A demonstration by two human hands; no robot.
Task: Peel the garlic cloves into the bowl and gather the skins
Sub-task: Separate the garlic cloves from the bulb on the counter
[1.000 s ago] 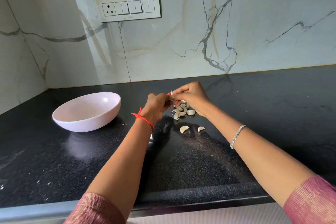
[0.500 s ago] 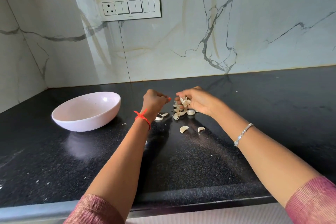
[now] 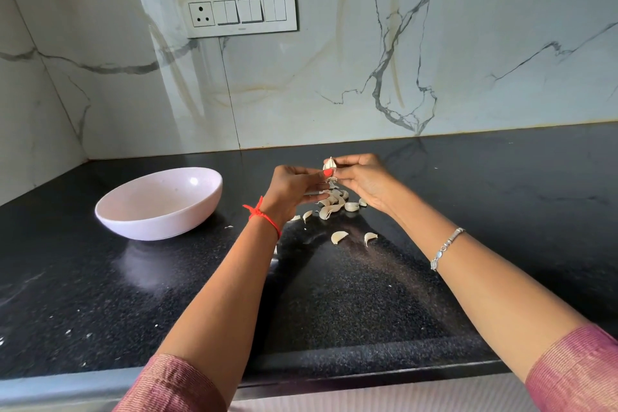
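Nearest me: pink sleeves (image 3: 174,385) at both elbows, forearms reaching out over the black countertop (image 3: 351,311). Silver bracelet (image 3: 446,248) on my right wrist, red thread (image 3: 262,215) on my left.

Just short of my fingers, toward me: two loose cloves (image 3: 338,237) lying apart on the stone, side by side. A little closer to the fingers, a few thin bits that look like skins (image 3: 307,215), below my left hand.

Directly under my fingers: the pile of cloves (image 3: 334,202), heaped together, touching one another.

Fingers: my left hand (image 3: 294,187) and right hand (image 3: 363,181) meet above the pile. Both pinch one garlic clove (image 3: 329,164), raised clear of the heap, pointed end up. Left thumb, red nail, presses at its base; right thumb and forefinger close on its upper side. The other fingers of both hands are loosely curled beneath.

Left of my fingers, well apart: the pale pink bowl (image 3: 160,211), upright on the counter.

Beyond the fingers: marble-veined wall (image 3: 434,60), with a switch plate (image 3: 241,10) up to the left.
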